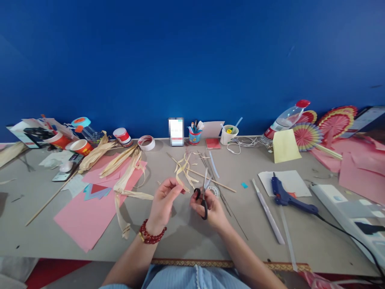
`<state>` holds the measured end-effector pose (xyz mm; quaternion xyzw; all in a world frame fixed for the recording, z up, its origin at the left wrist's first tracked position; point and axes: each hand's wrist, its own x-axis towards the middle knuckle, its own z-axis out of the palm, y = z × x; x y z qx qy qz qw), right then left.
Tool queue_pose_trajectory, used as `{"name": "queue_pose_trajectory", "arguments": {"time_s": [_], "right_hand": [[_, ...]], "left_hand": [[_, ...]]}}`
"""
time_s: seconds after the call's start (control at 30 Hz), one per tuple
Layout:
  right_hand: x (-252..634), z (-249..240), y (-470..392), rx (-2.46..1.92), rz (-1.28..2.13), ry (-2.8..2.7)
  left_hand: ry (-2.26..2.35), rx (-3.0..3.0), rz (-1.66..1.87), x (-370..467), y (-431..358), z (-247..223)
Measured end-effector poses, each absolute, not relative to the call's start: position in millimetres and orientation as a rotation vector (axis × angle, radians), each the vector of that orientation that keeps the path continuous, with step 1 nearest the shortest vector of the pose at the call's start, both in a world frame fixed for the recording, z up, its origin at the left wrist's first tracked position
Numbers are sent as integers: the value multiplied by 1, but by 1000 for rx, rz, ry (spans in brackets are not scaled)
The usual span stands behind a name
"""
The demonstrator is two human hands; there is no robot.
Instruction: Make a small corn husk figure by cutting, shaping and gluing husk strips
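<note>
Between the thumb and fingers of my left hand (165, 200) is pinched a pale strip of dried corn husk (181, 181). My right hand (213, 210) holds black-handled scissors (205, 194), blades pointing up and slightly parted. The scissors are to the right of the husk strip, apart from it. More cut husk strips (187, 164) lie just beyond my hands, beside a thin wooden stick (210, 180). A roll of clear tape (214, 191) sits partly behind my right hand. Thin dark wires (230, 208) lie to its right.
Pink paper (90, 216) and larger corn husks (129, 176) spread on the left. A blue glue gun (288, 198), a craft knife (267, 212) and a white power strip (343, 216) lie right. A phone (176, 132), a pen cup (195, 135) and a tape roll (146, 143) stand along the wall.
</note>
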<state>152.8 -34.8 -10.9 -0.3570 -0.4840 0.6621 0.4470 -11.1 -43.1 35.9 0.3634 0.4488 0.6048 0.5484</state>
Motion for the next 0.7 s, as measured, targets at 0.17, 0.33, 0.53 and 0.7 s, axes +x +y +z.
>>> {"name": "queue_pose_trajectory", "arguments": {"time_s": [0.17,0.33,0.53,0.7], "right_hand": [[152,-10,-36,-751,1795,-1357],[155,-9,-36,-725,1844,-1452],[156,-9,-35,-726,1857,-1458],[154,-9,-36,-738,1853,-1437]], "left_hand": [[1050,868,1455,-15,-42,40],[1070,944,1413,-17,-43,42],[1056,952,1437,-21,-43,42],[987,876,1502,-21,-41,39]]}}
